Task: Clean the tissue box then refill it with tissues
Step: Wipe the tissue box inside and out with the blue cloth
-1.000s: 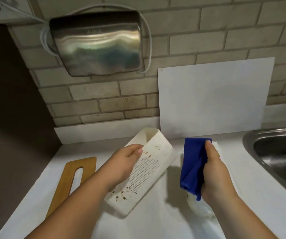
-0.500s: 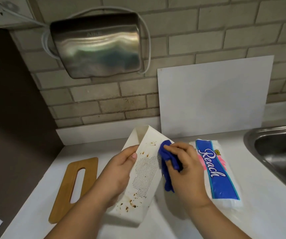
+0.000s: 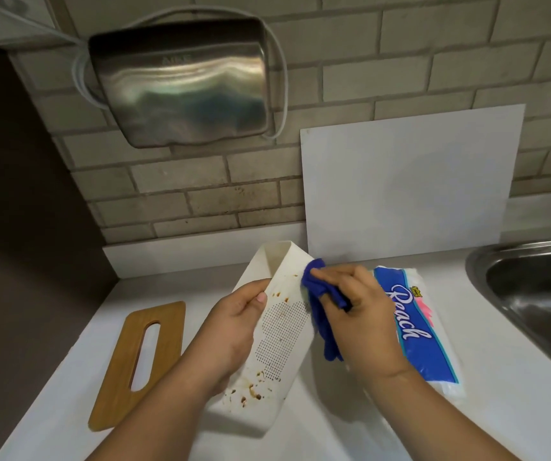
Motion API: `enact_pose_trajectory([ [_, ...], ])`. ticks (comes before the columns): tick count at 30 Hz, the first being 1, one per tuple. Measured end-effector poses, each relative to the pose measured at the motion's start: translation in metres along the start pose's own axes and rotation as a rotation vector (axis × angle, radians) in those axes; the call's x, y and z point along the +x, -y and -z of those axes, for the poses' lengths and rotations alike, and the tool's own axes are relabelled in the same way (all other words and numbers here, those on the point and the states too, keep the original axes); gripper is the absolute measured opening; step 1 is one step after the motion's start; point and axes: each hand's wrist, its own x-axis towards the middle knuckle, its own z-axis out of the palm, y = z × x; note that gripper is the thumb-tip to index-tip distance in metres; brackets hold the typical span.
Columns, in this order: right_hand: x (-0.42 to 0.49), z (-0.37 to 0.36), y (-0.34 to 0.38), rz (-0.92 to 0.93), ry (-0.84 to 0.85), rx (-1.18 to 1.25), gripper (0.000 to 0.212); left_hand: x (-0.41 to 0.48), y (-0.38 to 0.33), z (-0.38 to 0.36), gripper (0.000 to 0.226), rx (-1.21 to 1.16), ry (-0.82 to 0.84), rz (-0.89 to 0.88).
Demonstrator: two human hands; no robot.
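Observation:
The white tissue box (image 3: 277,344) is tilted above the counter, its dotted face up and spotted with brown stains near both ends. My left hand (image 3: 234,327) grips its left side. My right hand (image 3: 357,314) holds a blue cloth (image 3: 320,294) and presses it against the box's upper right edge. A pack of tissues (image 3: 423,331) in blue and white wrap lies on the counter just right of my right hand. The box's wooden lid (image 3: 137,364), with a long slot, lies flat at the left.
A steel sink (image 3: 540,301) is set into the white counter (image 3: 334,420) at the right. A white board (image 3: 407,184) leans on the brick wall behind. A metal hand dryer (image 3: 181,81) hangs on the wall above. The counter's left edge drops off beside the lid.
My right hand brought the blue cloth leftward from over the tissue pack onto the box and now rubs near its upper end. The tissue pack is uncovered.

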Motion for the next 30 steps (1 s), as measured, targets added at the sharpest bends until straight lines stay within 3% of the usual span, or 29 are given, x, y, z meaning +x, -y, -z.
enact_pose_trajectory([
  [2,0.006,0.001,0.000,-0.069,-0.053,0.017,0.027,-0.001,0.000,-0.001,0.045,0.008,0.009,-0.006],
  [6,0.001,-0.006,0.003,0.170,0.032,-0.044,0.032,-0.002,0.000,-0.002,0.046,-0.015,0.005,-0.026],
  [10,0.010,-0.001,0.003,0.003,-0.048,-0.003,0.031,-0.003,0.001,-0.002,0.044,0.004,0.010,-0.040],
  [14,0.001,-0.003,0.002,0.257,0.107,-0.082,0.034,-0.007,-0.001,0.000,0.048,-0.013,0.024,-0.050],
  [18,0.012,0.002,-0.001,0.041,-0.033,-0.036,0.034,-0.006,-0.001,-0.001,0.043,0.004,0.014,-0.041],
  [22,0.002,-0.005,0.007,0.364,0.165,-0.115,0.038,-0.007,-0.006,-0.002,0.055,-0.014,0.038,-0.076],
  [26,0.014,-0.002,0.005,0.166,0.004,-0.072,0.035,-0.004,-0.003,-0.003,0.055,-0.004,0.030,-0.068],
  [30,0.009,-0.006,0.014,0.396,0.180,-0.132,0.039,-0.004,-0.002,-0.004,0.055,-0.001,0.042,-0.099],
])
